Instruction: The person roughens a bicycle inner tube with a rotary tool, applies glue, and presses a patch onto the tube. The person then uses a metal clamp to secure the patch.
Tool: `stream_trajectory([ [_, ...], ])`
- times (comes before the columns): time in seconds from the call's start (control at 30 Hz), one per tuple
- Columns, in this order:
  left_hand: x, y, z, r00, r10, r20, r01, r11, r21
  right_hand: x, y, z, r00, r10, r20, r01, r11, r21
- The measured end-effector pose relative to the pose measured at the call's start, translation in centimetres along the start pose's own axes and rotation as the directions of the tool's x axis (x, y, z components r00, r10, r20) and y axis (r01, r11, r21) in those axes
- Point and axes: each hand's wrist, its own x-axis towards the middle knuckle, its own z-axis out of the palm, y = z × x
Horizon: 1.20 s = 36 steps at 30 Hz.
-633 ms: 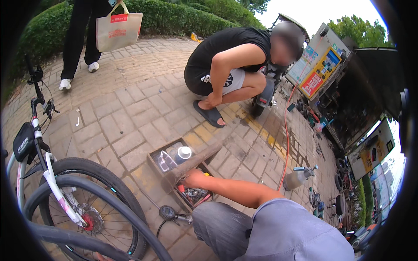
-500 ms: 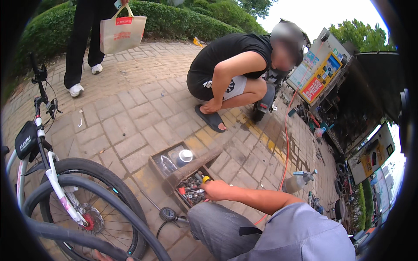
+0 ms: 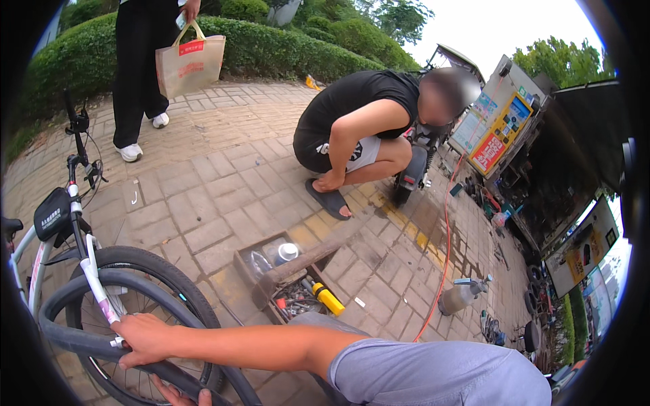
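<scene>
A dark grey inner tube (image 3: 74,343) loops beside the front wheel (image 3: 203,298) of a white bicycle (image 3: 93,274) at the left. My right hand (image 3: 145,338) reaches across and has its fingers on the tube, closed around it by a small pale metal piece (image 3: 116,343). Low at the bottom edge, my left hand (image 3: 177,396) holds the tube from below; only some of its fingers show. Right of the wheel sits a wooden toolbox (image 3: 261,291) of metal parts. A yellow cylindrical object (image 3: 328,299) leans at its right side.
A white-capped container (image 3: 287,253) stands in the toolbox. Ahead, a person in black (image 3: 359,101) squats beside a scooter (image 3: 409,169); another stands with a cloth bag (image 3: 191,65). An orange hose (image 3: 447,237) crosses the paving near a spray bottle (image 3: 467,294).
My right hand has left the toolbox and moved left onto the inner tube. The yellow object lies in full sight at the box. More of my left hand shows beneath the tube.
</scene>
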Motion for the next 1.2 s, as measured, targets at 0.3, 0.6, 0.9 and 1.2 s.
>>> stream_trajectory([
  [0.3,-1.2,-1.0,-2.7,0.935,0.014,-0.354,-0.058,0.992,-0.113,5.6,1.6,5.1,0.986,0.052,0.161,-0.063,0.996,0.063],
  [0.6,-2.9,-2.0,-10.4,0.680,0.279,-0.678,0.139,0.859,0.493,4.9,4.9,3.2,0.929,0.163,0.332,-0.240,0.949,0.205],
  [0.9,-4.4,2.3,-6.5,0.864,0.037,-0.503,0.193,0.897,0.398,5.0,4.2,4.8,0.916,0.146,0.373,-0.216,0.965,0.151],
  [1.2,-2.7,4.5,-2.5,0.948,0.276,0.158,-0.280,0.960,0.006,5.4,2.1,4.2,0.936,0.126,0.328,-0.179,0.974,0.138],
])
